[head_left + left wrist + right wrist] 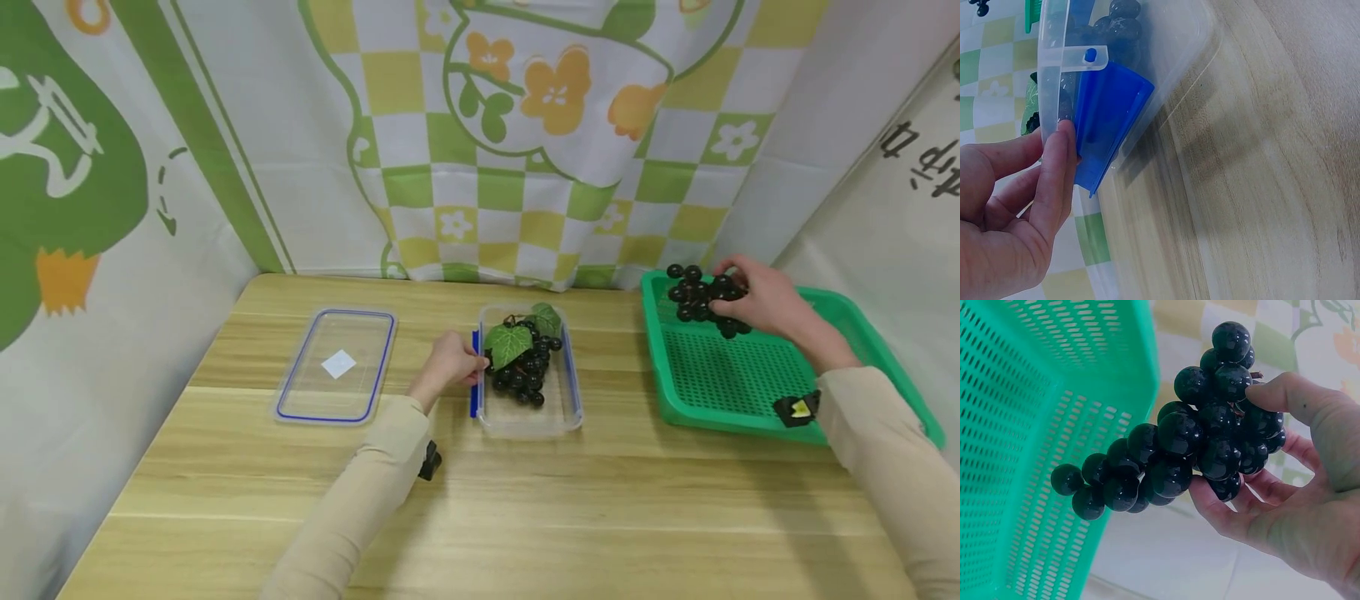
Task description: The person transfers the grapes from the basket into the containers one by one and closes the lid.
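Observation:
A clear plastic container (527, 423) with blue side clasps (474, 393) stands at the table's middle. In it lies a bunch of black grapes (525, 372) with green leaves (508, 343). My left hand (472, 362) grips the container's left wall; in the left wrist view its thumb (1057, 165) presses the rim beside the blue clasp (1110, 119). My right hand (731, 287) holds a second bunch of black grapes (692, 293) just above the far left corner of a green mesh tray (720, 375). In the right wrist view thumb and fingers (1222, 512) pinch that bunch (1166, 450) at its stem end.
The container's clear lid (352, 392), edged in blue, lies flat on the wooden table (600, 517) to the left. Patterned cloth walls (525, 125) close in the back and both sides. The green tray (1022, 425) takes up the right side.

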### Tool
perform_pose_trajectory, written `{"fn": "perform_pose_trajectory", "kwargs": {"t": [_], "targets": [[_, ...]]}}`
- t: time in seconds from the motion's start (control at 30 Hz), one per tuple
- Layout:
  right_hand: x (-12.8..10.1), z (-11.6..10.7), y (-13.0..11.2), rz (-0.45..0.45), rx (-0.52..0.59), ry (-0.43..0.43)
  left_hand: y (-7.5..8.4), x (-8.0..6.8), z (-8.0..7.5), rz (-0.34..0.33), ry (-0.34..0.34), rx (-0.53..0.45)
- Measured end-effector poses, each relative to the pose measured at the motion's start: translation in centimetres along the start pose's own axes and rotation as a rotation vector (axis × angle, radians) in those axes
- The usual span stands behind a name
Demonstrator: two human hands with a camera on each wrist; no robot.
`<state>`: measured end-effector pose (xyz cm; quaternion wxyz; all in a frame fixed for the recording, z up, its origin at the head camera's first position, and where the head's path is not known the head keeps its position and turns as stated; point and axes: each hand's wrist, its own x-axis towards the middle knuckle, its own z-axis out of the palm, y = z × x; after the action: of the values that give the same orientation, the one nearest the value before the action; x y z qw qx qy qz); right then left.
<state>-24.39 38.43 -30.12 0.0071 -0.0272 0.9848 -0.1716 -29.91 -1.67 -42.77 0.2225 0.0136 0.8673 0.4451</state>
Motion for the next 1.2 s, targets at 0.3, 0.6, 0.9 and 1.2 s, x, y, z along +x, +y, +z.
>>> {"fn": "perform_pose_trajectory", "kwargs": {"t": [0.3, 0.6, 0.9, 1.2], "targets": [[0.2, 0.3, -2.6, -0.076, -0.011, 0.029, 0.0, -0.2, 0.1, 0.008, 0.010, 0.015], [0.2, 0.7, -5.1, -0.186, -0.008, 0.101, 0.0, -0.4, 0.0, 0.011, 0.012, 0.018], [0.7, 1.5, -7.8, -0.280, 0.022, 0.131, -0.2, -0.5, 0.1, 0.014, 0.019, -0.028], [1.4, 2.9, -10.5, -0.408, 0.028, 0.118, -0.2, -0.4, 0.2, 0.020, 0.031, -0.024]]}}
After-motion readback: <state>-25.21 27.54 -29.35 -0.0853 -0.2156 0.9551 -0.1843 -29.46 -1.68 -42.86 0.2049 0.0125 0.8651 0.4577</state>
